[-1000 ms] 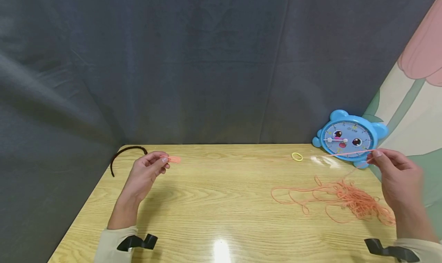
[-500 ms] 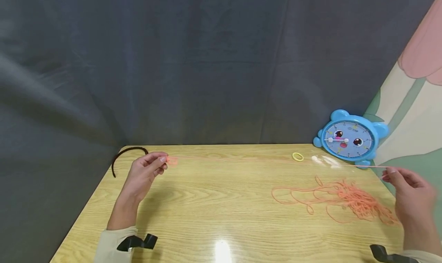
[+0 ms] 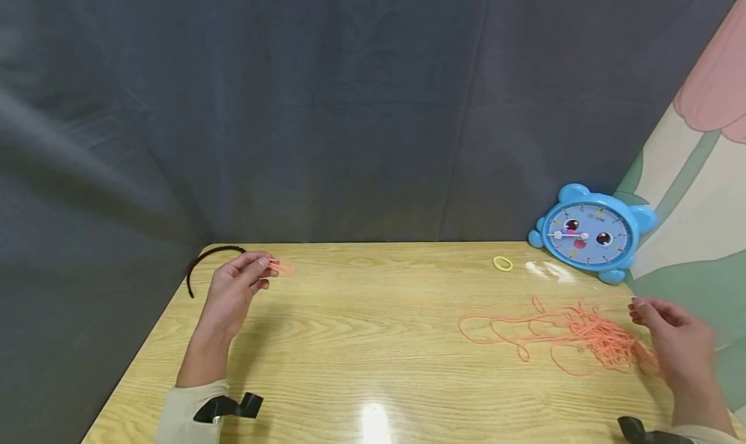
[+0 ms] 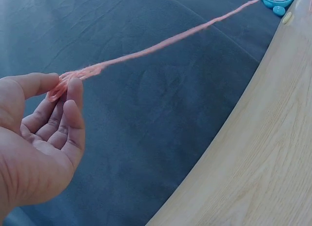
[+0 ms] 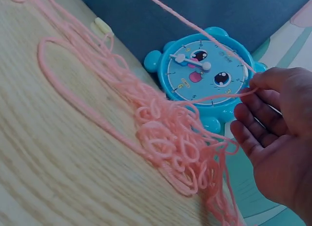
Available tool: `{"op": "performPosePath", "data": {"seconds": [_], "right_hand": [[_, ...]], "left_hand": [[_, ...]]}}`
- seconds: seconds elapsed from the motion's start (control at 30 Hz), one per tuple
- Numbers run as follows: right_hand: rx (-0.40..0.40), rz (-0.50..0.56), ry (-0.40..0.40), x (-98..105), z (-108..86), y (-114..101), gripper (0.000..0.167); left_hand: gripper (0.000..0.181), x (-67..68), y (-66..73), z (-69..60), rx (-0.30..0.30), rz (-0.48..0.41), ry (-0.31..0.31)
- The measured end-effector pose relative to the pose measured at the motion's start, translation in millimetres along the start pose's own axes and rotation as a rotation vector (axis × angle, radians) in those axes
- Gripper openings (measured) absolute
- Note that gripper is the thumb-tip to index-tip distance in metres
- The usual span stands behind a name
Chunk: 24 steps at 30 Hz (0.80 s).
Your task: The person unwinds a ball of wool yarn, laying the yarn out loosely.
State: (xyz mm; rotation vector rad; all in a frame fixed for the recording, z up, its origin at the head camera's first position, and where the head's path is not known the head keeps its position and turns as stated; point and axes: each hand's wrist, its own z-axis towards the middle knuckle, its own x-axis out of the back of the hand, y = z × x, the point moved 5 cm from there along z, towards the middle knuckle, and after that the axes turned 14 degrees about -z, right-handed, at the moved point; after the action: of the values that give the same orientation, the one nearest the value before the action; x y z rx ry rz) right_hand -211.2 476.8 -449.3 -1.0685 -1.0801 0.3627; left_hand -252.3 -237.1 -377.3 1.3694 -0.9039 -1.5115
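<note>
My left hand [image 3: 228, 301] is raised over the left part of the table, pinching a few short loops of orange-pink yarn [image 4: 73, 84] between thumb and fingers. From those loops a single strand [image 4: 170, 40] runs across towards the clock side. On the right, my right hand [image 3: 682, 340] pinches the strand near its fingertips, beside a tangled yarn pile [image 3: 603, 337]. The right wrist view has the strand [image 5: 195, 27] passing in front of the clock to the fingers, with another length leading back into the pile. In the head view most of the stretched strand is too faint to follow.
A blue bear-shaped clock [image 3: 588, 233] stands at the table's back right corner. Near it lies a small yellow ring [image 3: 502, 263]. A dark curved cord [image 3: 201, 261] lies at the back left of the wooden table [image 3: 361, 340]; a dark curtain [image 3: 350, 107] hangs behind.
My right hand has come down from clock height towards the pile, swinging out right and then back left. My left hand has shifted slightly left, still pinching its loops.
</note>
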Motion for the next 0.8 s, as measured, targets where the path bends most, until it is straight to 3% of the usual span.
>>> {"op": "performPosePath", "data": {"seconds": [0.13, 0.27, 0.47, 0.6, 0.8], "right_hand": [[0.095, -0.118, -0.121, -6, 1.1, 1, 0.016], [0.195, -0.216, -0.216, -11, -0.4, -3, 0.024], [0.283, -0.321, -0.202, -18, -11.2, -30, 0.029], [0.376, -0.275, -0.158, -29, -22.4, -69, 0.027], [0.546, -0.075, -0.205, -70, -43.6, -136, 0.025]], "left_hand": [[0.018, -2.5, -0.2, -0.4, 0.009, 0.007, -0.003], [0.01, -4.2, -1.1, -0.9, 0.02, 0.015, -0.003], [0.005, -7.3, -1.2, 0.1, 0.014, 0.007, -0.027], [0.006, -8.4, -2.0, 0.0, 0.012, 0.007, -0.037], [0.008, -10.5, -3.0, -1.4, 0.024, 0.022, -0.054]]}}
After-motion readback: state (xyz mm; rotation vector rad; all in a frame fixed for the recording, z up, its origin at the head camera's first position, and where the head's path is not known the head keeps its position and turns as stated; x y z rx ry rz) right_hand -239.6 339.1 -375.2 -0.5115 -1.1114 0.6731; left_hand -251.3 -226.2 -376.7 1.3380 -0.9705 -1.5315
